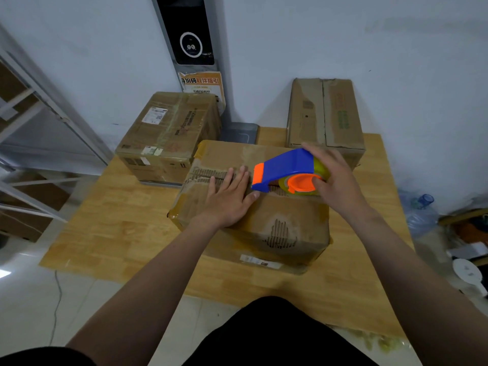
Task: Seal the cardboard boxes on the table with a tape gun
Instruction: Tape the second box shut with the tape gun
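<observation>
While the left hand [229, 196] presses flat on the box [253, 207], the right hand [334, 178] grips the tape gun [286, 170].

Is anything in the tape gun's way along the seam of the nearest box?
Yes. The left hand lies flat across the seam, just left of the tape gun held by the right hand, at its orange nose. Beyond the hand the seam looks bare.
</observation>
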{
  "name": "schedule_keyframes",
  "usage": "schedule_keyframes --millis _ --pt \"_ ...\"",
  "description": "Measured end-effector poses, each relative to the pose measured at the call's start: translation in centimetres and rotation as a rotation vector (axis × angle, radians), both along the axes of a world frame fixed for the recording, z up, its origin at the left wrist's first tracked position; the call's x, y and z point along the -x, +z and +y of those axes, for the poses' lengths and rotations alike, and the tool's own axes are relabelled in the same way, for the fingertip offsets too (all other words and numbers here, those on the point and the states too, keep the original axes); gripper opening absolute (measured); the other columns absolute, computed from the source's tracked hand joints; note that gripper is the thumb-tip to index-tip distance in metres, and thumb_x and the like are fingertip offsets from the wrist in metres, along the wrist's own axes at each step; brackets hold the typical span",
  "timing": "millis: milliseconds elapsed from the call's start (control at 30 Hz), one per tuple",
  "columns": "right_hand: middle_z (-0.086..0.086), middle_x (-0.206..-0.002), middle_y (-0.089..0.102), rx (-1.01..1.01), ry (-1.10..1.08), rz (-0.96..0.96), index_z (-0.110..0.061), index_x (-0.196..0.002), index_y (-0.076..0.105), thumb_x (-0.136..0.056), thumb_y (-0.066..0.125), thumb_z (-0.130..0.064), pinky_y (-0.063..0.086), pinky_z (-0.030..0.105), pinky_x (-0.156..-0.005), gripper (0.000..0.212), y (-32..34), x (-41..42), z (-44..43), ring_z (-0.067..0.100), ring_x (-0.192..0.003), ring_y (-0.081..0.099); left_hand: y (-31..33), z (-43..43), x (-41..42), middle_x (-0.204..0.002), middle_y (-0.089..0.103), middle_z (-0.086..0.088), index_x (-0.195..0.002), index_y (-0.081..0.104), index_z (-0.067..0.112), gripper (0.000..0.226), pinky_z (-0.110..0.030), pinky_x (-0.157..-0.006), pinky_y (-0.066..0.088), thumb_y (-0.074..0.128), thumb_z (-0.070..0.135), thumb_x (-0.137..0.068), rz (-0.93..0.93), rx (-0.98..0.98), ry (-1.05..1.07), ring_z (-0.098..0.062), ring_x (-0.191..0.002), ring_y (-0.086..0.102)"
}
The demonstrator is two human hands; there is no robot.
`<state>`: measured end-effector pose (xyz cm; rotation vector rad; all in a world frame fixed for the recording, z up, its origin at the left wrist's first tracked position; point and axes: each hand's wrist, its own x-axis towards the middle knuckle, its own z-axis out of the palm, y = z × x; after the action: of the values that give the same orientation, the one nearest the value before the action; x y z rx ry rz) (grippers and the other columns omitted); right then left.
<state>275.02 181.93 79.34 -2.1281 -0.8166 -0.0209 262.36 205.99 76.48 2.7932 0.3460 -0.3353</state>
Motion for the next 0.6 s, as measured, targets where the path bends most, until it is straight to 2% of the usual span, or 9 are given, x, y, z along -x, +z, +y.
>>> schedule_keyframes --millis 100,167,267,433,500,600 --pt "-0.002 -0.126 0.045 -0.039 -0.058 -0.030 -0.040 -0.147 0.046 -0.080 0.054 0.016 0.046 0.027 -0.093 0.088 0.0 -1.0 -2.2 0.006 -0.111 0.047 0.1 0.0 0.0 -0.168 -0.019 0.015 -0.164 -0.005 0.028 0.074 -0.056 -0.124 -0.013 0.011 0.066 -0.103 0.008 -0.027 0.003 -0.010 -0.155 -0.020" --pt "0.001 -0.126 0.047 -0.029 -0.099 -0.067 -0.035 -0.148 0.048 -0.077 0.053 0.017 0.043 0.023 -0.097 0.088 -0.2 -1.8 -4.6 0.013 -0.115 0.049 0.2 0.0 -0.1 -0.168 -0.019 0.015 -0.164 -0.005 0.027 0.075 -0.057 -0.124 -0.012 0.010 0.067 -0.103 0.012 -0.025 0.001 -0.010 -0.155 -0.020" --pt "0.001 -0.118 0.046 -0.021 -0.134 -0.107 -0.033 -0.147 0.048 -0.075 0.052 0.020 0.035 0.003 -0.090 0.089 -0.8 -2.2 -7.6 0.011 -0.108 0.048 0.0 0.0 -0.2 -0.167 -0.021 0.017 -0.164 -0.006 0.029 0.077 -0.057 -0.123 -0.013 0.008 0.070 -0.101 0.020 -0.037 -0.001 -0.010 -0.154 -0.021" --pt "0.009 -0.113 0.045 -0.018 -0.114 -0.091 -0.028 -0.148 0.048 -0.078 0.050 0.011 0.036 0.004 -0.085 0.080 -2.1 -1.3 -8.4 0.009 -0.099 0.045 -0.3 -0.2 -0.1 -0.166 -0.024 0.018 -0.164 -0.009 0.030 0.081 -0.060 -0.122 -0.014 0.007 0.074 -0.098 0.024 -0.046 0.006 -0.010 -0.154 -0.023" --pt "0.006 -0.114 0.044 0.000 -0.131 -0.089 -0.031 -0.148 0.047 -0.079 0.051 0.014 0.039 0.008 -0.083 0.082 -2.1 -1.3 -8.3 0.012 -0.099 0.047 -0.1 -0.4 -0.2 -0.166 -0.025 0.016 -0.164 -0.009 0.029 0.083 -0.062 -0.122 -0.013 0.009 0.076 -0.097 0.029 -0.057 0.014 -0.011 -0.154 -0.024" --pt "0.004 -0.115 0.044 0.032 -0.150 -0.084 -0.036 -0.148 0.045 -0.080 0.051 0.012 0.050 0.032 -0.079 0.083 -2.0 -1.6 -8.2 0.019 -0.099 0.050 0.0 -1.1 -0.6 -0.167 -0.026 0.013 -0.163 -0.011 0.027 0.088 -0.065 -0.120 -0.013 0.011 0.079 -0.095 0.041 -0.072 0.043 -0.015 -0.154 -0.026"
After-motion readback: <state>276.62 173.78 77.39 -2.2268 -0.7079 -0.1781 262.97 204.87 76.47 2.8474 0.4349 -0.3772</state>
